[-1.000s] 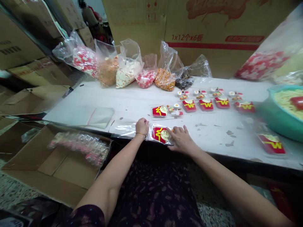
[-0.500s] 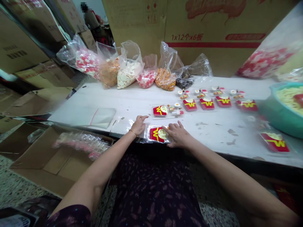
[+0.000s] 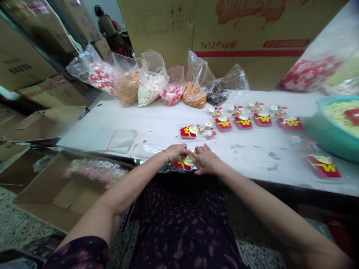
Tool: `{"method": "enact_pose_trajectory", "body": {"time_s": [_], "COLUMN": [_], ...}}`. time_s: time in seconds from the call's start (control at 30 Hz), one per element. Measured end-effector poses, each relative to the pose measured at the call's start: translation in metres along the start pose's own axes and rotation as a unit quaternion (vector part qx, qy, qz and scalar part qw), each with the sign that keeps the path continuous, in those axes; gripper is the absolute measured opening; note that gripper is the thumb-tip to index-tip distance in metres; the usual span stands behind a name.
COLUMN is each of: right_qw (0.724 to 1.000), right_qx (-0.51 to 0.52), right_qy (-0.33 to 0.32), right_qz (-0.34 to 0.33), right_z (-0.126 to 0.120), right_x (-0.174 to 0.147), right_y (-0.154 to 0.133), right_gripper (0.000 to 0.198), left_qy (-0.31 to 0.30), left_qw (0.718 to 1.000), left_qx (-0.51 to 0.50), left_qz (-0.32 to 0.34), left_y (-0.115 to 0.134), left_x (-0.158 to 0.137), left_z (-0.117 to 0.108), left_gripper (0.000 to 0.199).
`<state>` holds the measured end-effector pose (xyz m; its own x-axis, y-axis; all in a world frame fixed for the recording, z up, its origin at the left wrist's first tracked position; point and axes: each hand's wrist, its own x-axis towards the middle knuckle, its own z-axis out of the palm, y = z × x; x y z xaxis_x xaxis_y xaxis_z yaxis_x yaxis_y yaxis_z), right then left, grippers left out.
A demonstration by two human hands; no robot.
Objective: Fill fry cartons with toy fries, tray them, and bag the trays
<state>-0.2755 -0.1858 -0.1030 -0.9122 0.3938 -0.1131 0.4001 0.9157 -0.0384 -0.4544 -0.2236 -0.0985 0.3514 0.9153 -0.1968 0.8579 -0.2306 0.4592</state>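
Well left of my left hand [image 3: 178, 152] sits an open carton [image 3: 50, 211]; nearer it, flat clear bags [image 3: 123, 141]. My left fingers bunch over the red pack [image 3: 183, 164]; whether they pinch it, I can't tell. The pack lies beneath my 2 hands. My right hand [image 3: 208, 160] rests on its right end, fingers apart. Beyond that hand are 4 similar packs [image 3: 243, 122]; far right, a teal bowl [image 3: 322, 130].
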Motion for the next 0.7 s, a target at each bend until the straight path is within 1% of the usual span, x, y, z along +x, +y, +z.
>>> {"method": "enact_pose_trajectory", "body": {"time_s": [0.07, 0.13, 0.17, 0.2, 0.23, 0.3, 0.33, 0.37, 0.43, 0.47, 0.53, 0.57, 0.6, 0.63, 0.67, 0.7], "right_qw": [1.000, 0.997, 0.993, 0.985, 0.972, 0.933, 0.912, 0.891, 0.847, 0.818, 0.745, 0.710, 0.682, 0.663, 0.655, 0.658], "right_qx": [0.031, 0.069, 0.093, 0.124, 0.162, 0.253, 0.298, 0.341, 0.433, 0.482, 0.580, 0.618, 0.645, 0.661, 0.669, 0.668], "right_qy": [-0.001, 0.020, 0.044, 0.071, 0.090, 0.093, 0.086, 0.079, 0.079, 0.090, 0.108, 0.119, 0.132, 0.142, 0.146, 0.144], "right_qz": [0.002, 0.023, 0.053, 0.097, 0.147, 0.240, 0.270, 0.287, 0.296, 0.302, 0.311, 0.316, 0.319, 0.320, 0.318, 0.316], "right_z": [-0.001, -0.001, -0.001, 0.000, 0.002, 0.007, 0.011, 0.015, 0.022, 0.026, 0.033, 0.036, 0.038, 0.039, 0.039, 0.039], "right_x": [0.001, -0.005, -0.011, -0.018, -0.025, -0.037, -0.040, -0.040, -0.031, -0.023, -0.005, 0.003, 0.010, 0.015, 0.017, 0.018], "right_y": [-0.004, 0.003, 0.010, 0.019, 0.028, 0.042, 0.044, 0.042, 0.028, 0.017, -0.008, -0.019, -0.027, -0.034, -0.037, -0.037], "right_gripper": [0.094, 0.099, 0.096, 0.087, 0.074, 0.046, 0.040, 0.037, 0.031, 0.026, 0.018, 0.015, 0.013, 0.012, 0.012, 0.013], "left_qy": [0.016, 0.030, 0.035, 0.039, 0.042, 0.046, 0.046, 0.046, 0.051, 0.059, 0.084, 0.097, 0.108, 0.116, 0.121, 0.124], "left_qw": [0.999, 0.997, 0.997, 0.996, 0.996, 0.996, 0.996, 0.996, 0.995, 0.994, 0.990, 0.989, 0.988, 0.988, 0.988, 0.988], "left_qx": [-0.032, -0.055, -0.061, -0.066, -0.068, -0.071, -0.072, -0.072, -0.071, -0.071, -0.074, -0.074, -0.072, -0.068, -0.062, -0.056], "left_qz": [0.037, 0.045, 0.041, 0.036, 0.031, 0.027, 0.029, 0.032, 0.048, 0.061, 0.082, 0.087, 0.085, 0.079, 0.072, 0.065], "left_y": [0.004, 0.001, -0.002, -0.005, -0.008, -0.010, -0.009, -0.006, 0.004, 0.010, 0.020, 0.023, 0.025, 0.025, 0.023, 0.020], "left_x": [0.001, 0.001, 0.000, -0.001, -0.001, 0.000, 0.002, 0.005, 0.014, 0.019, 0.028, 0.031, 0.033, 0.033, 0.031, 0.027], "left_z": [0.004, 0.004, 0.003, 0.002, 0.001, 0.001, 0.002, 0.004, 0.011, 0.015, 0.022, 0.024, 0.025, 0.024, 0.022, 0.018], "left_gripper": [0.025, 0.022, 0.020, 0.019, 0.018, 0.018, 0.019, 0.019, 0.021, 0.020, 0.018, 0.018, 0.018, 0.019, 0.021, 0.022]}}
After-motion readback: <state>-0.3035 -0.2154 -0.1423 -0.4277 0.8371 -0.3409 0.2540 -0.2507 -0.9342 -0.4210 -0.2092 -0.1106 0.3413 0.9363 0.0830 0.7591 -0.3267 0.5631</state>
